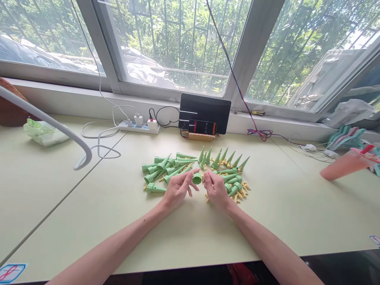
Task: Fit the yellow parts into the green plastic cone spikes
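Observation:
My left hand (179,187) grips a green plastic cone spike (196,179), its round open end turned toward me. Close to its right, my right hand (216,188) pinches a small yellow plastic piece (203,179) between thumb and fingers. Left of my hands lies a pile of green cone spikes (160,170), some with yellow bits beside them. Behind my right hand, several green cones (217,158) stand point up in a curved row. More green cones lie to its right, next to a heap of loose yellow pieces (242,192).
A phone (202,127) leans on a dark tablet (204,111) by the window. A power strip (139,126) with white cables lies at the back left, below a curved white tube (59,118). On the right, a pink drink cup (344,163) tilts sideways near tangled wires (261,132).

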`<state>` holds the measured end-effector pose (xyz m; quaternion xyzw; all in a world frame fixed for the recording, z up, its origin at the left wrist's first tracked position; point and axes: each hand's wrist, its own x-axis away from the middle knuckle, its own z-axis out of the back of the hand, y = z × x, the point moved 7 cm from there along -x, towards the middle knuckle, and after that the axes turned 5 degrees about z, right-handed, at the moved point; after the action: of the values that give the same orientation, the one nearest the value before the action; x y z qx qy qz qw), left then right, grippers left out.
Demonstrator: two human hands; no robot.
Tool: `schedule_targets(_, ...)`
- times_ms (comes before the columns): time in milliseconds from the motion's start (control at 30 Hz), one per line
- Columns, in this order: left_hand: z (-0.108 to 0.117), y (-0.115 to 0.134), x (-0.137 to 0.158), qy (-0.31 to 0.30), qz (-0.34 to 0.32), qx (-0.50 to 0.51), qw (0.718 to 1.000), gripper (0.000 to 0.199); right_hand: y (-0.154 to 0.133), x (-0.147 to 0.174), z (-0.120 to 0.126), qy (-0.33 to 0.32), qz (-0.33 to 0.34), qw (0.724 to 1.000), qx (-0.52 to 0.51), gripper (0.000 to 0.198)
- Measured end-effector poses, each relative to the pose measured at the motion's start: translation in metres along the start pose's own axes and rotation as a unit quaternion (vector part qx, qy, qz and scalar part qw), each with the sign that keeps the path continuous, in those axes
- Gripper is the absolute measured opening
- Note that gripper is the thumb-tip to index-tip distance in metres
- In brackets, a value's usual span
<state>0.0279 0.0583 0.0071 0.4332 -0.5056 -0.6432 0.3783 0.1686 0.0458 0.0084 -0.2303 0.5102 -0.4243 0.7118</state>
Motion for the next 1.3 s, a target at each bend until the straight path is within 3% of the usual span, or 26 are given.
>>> schedule_targets(200, -0.003, 0.003, 0.000, -0.012, -0.006, 0.023, 1.000, 0.045, 0.002, 0.000, 0.000, -0.004, -0.010, 1.000, -0.006, 0.037)
schedule_targets(467, -0.005, 0.001, -0.003, -0.050, 0.028, 0.091, 0.994, 0.058, 0.003, -0.001, 0.002, 0.002, -0.016, 1.000, -0.006, 0.035)
schedule_targets(633, -0.006, 0.004, -0.005, -0.088, 0.025, 0.072, 0.993, 0.064, 0.002, -0.002, 0.003, 0.002, -0.015, 1.000, -0.005, 0.035)
schedule_targets(867, 0.000, -0.005, -0.007, -0.070, 0.001, 0.033, 0.997, 0.063, 0.005, -0.002, 0.003, -0.003, -0.018, 1.000, -0.018, 0.035)
schedule_targets(1300, 0.006, 0.010, -0.007, -0.005, -0.146, -0.115, 0.983, 0.036, 0.004, -0.003, 0.002, 0.000, -0.014, 1.000, -0.018, 0.035)
